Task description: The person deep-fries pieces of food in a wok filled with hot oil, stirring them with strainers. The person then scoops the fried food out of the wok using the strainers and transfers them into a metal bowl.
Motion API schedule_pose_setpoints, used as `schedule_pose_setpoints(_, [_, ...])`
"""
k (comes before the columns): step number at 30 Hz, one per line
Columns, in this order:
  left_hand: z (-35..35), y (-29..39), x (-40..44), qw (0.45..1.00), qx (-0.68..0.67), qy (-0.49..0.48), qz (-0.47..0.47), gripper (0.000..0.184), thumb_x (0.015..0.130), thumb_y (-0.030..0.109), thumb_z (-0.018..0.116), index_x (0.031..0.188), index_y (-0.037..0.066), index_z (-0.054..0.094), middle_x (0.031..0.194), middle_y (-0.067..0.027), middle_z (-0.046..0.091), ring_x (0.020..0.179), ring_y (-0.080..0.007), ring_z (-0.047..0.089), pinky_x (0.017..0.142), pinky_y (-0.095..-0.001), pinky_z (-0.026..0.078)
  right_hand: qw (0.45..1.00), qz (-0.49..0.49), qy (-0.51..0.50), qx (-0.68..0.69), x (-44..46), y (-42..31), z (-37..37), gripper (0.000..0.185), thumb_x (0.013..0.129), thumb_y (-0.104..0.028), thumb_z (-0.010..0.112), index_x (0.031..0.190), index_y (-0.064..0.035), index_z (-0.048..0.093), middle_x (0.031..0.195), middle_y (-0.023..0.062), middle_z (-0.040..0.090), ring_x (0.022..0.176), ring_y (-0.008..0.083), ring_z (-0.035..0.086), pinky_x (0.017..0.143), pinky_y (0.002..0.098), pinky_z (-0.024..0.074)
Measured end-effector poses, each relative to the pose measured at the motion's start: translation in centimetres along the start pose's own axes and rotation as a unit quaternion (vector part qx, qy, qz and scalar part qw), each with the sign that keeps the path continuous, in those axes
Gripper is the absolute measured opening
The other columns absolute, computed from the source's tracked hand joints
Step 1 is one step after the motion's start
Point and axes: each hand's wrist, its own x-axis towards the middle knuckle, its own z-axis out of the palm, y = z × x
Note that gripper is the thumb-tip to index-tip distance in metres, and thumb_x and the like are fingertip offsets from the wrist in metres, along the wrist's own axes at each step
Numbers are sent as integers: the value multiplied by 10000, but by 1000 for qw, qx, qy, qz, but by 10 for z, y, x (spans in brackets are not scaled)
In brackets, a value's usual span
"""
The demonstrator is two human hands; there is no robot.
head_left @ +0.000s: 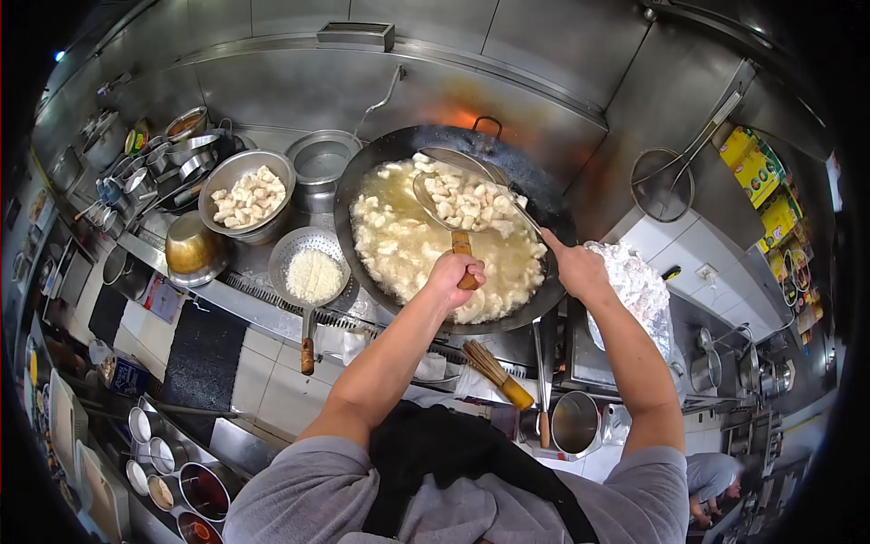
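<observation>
A large black wok (560,195) holds bubbling oil with many pale battered meat pieces (394,263). My left hand (456,279) is closed round the wooden handle (462,245) of a strainer, whose bowl is heaped with meat pieces (471,201) above the oil. My right hand (580,270) grips the thin metal handle (518,210) of a skimmer, its flat head (456,160) behind the strainer near the wok's far side. The strainer's bowl is mostly hidden under the pieces.
Left of the wok stand a metal bowl of meat pieces (248,197), a perforated ladle with white grains (314,275) and a lidded pot (323,156). Floury pieces (630,286) lie at right. A bamboo brush (498,374) is in front; a wire strainer (662,184) hangs right. Another person (713,476) is lower right.
</observation>
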Motion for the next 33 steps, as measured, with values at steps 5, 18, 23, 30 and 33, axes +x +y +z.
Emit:
schedule_pose_setpoints(5, [-22,16,-9,999,14,-13,-29,258,792,-131,436,955,54,361,714,-59,417,557,-121,414,495,-282,385,999,17,36,1,-34,1,-35,731,818,6,470,1462,-317,343,928,192,685,856,354,674,755,465,517])
schedule_pose_setpoints(18, [-26,62,-51,998,18,-33,-48,304,852,-87,458,1070,70,318,806,-89,461,561,-82,430,479,-215,391,1000,21,1,-15,-28,-54,20,699,847,-35,429,1478,-314,308,897,198,687,834,348,685,725,471,530])
schedule_pose_setpoints(23, [-48,82,-88,997,-29,-73,-20,305,858,-79,453,1091,70,326,813,-89,455,564,-80,419,478,-217,392,998,23,-7,-62,-25,-75,2,794,807,1,483,1487,-349,270,862,192,685,791,344,685,694,468,532])
schedule_pose_setpoints(30, [-59,159,-156,995,-33,-69,61,390,858,-82,447,1188,92,333,849,-108,479,560,-86,421,464,-215,382,996,-52,70,-12,10,-166,-39,835,788,56,468,1478,-378,285,820,194,667,770,360,664,685,476,500])
schedule_pose_setpoints(33, [-74,207,-182,991,-15,-19,131,435,841,-100,468,1215,84,346,872,-123,507,553,-84,433,446,-214,372,989,-110,92,35,42,-220,-56,838,779,71,456,1475,-368,299,821,207,657,771,364,656,685,473,484])
